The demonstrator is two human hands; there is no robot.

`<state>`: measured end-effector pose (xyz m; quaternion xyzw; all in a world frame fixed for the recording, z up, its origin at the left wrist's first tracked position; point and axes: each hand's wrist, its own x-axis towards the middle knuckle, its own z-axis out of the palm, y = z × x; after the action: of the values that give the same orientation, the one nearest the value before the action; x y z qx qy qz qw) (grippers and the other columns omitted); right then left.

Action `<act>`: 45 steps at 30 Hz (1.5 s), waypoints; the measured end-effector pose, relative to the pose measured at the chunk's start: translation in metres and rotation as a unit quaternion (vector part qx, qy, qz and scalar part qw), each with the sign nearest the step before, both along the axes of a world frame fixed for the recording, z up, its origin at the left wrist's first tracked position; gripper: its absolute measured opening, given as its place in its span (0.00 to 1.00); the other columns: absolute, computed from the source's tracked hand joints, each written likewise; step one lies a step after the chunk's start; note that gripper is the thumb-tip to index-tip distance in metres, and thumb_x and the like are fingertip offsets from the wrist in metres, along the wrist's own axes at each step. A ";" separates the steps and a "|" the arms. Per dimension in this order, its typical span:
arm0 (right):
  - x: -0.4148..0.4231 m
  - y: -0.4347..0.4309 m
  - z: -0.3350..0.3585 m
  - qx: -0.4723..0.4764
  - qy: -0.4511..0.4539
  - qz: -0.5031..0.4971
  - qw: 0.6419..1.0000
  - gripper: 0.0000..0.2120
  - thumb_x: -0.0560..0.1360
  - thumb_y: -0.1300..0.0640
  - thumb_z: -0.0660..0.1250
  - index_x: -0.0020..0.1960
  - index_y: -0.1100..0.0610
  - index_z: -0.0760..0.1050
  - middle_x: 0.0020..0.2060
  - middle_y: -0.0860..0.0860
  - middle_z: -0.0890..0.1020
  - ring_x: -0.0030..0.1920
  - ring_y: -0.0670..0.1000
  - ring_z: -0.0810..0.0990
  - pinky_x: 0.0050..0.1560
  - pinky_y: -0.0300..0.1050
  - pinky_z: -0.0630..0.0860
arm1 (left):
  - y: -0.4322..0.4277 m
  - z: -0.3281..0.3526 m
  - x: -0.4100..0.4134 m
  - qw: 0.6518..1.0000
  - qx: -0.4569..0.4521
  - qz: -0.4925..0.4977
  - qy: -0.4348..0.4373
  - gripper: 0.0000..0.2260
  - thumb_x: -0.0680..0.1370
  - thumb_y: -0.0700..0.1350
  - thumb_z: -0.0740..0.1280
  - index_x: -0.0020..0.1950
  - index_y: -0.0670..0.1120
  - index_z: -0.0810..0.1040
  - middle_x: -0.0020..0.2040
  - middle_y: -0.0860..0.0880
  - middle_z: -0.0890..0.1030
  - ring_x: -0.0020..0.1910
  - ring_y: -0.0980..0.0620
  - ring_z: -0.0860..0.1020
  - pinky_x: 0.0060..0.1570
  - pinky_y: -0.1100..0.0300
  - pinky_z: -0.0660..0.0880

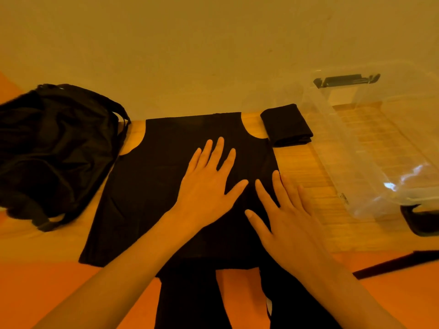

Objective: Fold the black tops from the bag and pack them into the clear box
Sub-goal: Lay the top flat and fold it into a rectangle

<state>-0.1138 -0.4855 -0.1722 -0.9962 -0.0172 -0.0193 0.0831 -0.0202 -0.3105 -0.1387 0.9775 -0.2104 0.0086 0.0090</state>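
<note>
box (pixel 356 162), bag (pixel 54 148) cut off | left hand (pixel 206 184), right hand (pixel 289 217) flat on top (pixel 152 186)

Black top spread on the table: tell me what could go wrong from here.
1. The black top has its hem past the near edge of the table; a fold may drag it off.
2. The folded top lies just beside its far right shoulder, outside the clear box; folding that side could knock it loose.
3. The bag lies close to the left side; its strap might get caught in the fold.
</note>
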 end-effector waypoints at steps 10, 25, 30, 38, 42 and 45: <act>-0.054 0.003 -0.019 -0.006 -0.021 0.019 1.000 0.33 0.81 0.33 0.39 0.81 0.46 0.55 0.80 0.57 0.56 0.81 0.57 0.48 0.79 0.58 0.43 | 0.125 -0.057 -0.157 0.989 -0.050 0.123 -0.060 0.34 0.82 0.68 0.47 0.80 0.48 0.63 0.82 0.43 0.56 0.82 0.43 0.51 0.79 0.41 0.54; -0.112 -0.015 -0.048 0.448 0.127 -0.234 0.854 0.28 0.75 0.43 0.72 0.70 0.53 0.69 0.49 0.47 0.80 0.52 0.51 0.80 0.50 0.49 0.78 | 0.160 -0.086 -0.205 0.699 -0.589 0.401 0.057 0.31 0.81 0.56 0.67 0.80 0.50 0.59 0.76 0.47 0.69 0.76 0.45 0.66 0.72 0.44 0.65; -0.111 -0.014 -0.052 0.449 0.108 -0.213 0.861 0.06 0.78 0.50 0.71 0.46 0.52 0.80 0.39 0.50 0.82 0.42 0.52 0.81 0.44 0.52 0.77 | 0.172 -0.091 -0.200 0.673 -0.603 0.408 0.131 0.18 0.79 0.48 0.72 0.67 0.54 0.73 0.62 0.51 0.76 0.67 0.47 0.72 0.62 0.50 0.68; -0.116 -0.013 -0.043 0.487 0.077 -0.222 0.841 0.10 0.81 0.55 0.63 0.47 0.60 0.75 0.38 0.58 0.78 0.37 0.52 0.75 0.39 0.51 0.70 | 0.186 -0.087 -0.205 0.713 -0.580 0.364 0.152 0.19 0.82 0.37 0.65 0.72 0.50 0.73 0.62 0.51 0.79 0.61 0.52 0.77 0.59 0.50 0.72; -0.117 -0.007 -0.036 0.503 0.042 -0.250 0.826 0.08 0.82 0.56 0.63 0.51 0.62 0.75 0.40 0.61 0.80 0.37 0.54 0.79 0.40 0.50 0.74 | 0.196 -0.085 -0.221 0.697 -0.583 0.387 0.158 0.07 0.83 0.37 0.65 0.60 0.40 0.72 0.53 0.44 0.82 0.54 0.44 0.83 0.45 0.51 0.79; -0.123 -0.009 -0.030 0.535 0.082 -0.250 0.803 0.10 0.80 0.58 0.69 0.57 0.60 0.72 0.38 0.58 0.84 0.38 0.55 0.84 0.43 0.51 0.80 | 0.201 -0.075 -0.239 0.704 -0.586 0.378 0.137 0.08 0.84 0.38 0.63 0.61 0.39 0.68 0.54 0.44 0.81 0.49 0.44 0.83 0.43 0.47 0.79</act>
<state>-0.2369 -0.4949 -0.2026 -0.7616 0.2524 0.0362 0.5958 -0.2596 -0.1092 -0.2135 0.7634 0.2272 -0.0011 0.6047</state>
